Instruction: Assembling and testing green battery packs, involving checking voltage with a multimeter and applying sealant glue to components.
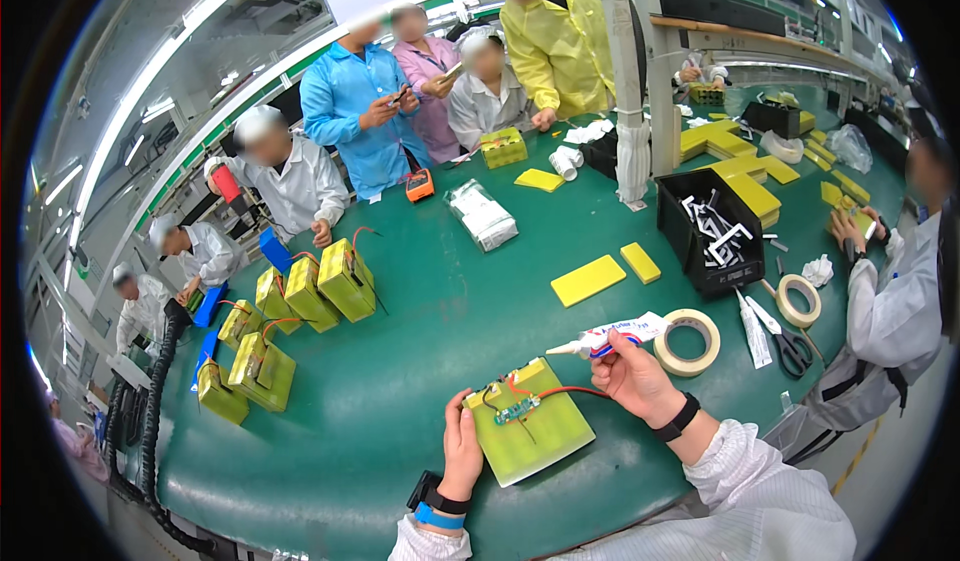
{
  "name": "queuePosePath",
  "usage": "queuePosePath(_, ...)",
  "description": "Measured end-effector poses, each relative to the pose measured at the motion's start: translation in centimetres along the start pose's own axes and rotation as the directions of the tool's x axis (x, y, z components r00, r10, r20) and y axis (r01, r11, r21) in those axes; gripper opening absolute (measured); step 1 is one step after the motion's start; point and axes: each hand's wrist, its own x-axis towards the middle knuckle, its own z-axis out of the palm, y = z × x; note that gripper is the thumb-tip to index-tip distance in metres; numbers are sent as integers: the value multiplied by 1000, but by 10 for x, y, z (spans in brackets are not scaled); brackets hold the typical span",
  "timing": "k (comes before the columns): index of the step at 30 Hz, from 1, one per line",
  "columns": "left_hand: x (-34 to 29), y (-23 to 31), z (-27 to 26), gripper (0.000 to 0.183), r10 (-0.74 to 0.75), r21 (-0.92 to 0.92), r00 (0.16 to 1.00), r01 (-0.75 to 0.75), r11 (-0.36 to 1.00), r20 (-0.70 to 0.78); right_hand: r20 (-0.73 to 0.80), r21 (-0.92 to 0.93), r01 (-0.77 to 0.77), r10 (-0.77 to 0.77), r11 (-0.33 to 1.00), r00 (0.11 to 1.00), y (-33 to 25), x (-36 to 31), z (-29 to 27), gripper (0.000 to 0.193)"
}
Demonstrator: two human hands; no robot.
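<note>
A yellow-wrapped battery pack (535, 446) lies on the green table in front of me. On its top are a small green circuit board (517, 408) and red and black wires. My left hand (462, 451) grips the pack's left side, fingers at its upper left corner. My right hand (637, 379) is closed around a white glue tube (625, 335) with red and blue marks. The tube is held above the table, just beyond the pack. Its pale nozzle (563, 349) points left, over the pack's far edge, apart from the board.
Tape rolls (687, 342), black scissors (795, 353) and another tube (754, 331) lie right. Beyond stand a black bin (708, 231) of white pieces and yellow boards (588, 281). Finished-looking packs (347, 281) stand left. Several people (365, 111) are around the table; a post (632, 151) rises behind.
</note>
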Motion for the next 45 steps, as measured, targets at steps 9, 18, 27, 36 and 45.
queuePosePath(9,4,-9,-3,35,55,61,998,-54,997,-18,21,-31,23,-23,999,1000,-1,4,-6,24)
queuePosePath(18,5,-14,-4,35,78,78,997,-76,994,-19,-16,-138,134,-138,981,990,-11,-18,-4,23)
queuePosePath(27,4,-15,-5,37,51,74,999,-50,996,-11,-44,-367,160,-189,917,981,-14,-72,-19,25)
queuePosePath(36,2,-9,-4,38,26,41,999,-25,999,-29,-33,-221,297,-311,929,950,-10,-96,-28,26)
queuePosePath(45,-9,28,-11,27,462,265,832,-391,881,-307,52,-120,178,-173,977,984,8,-99,21,29)
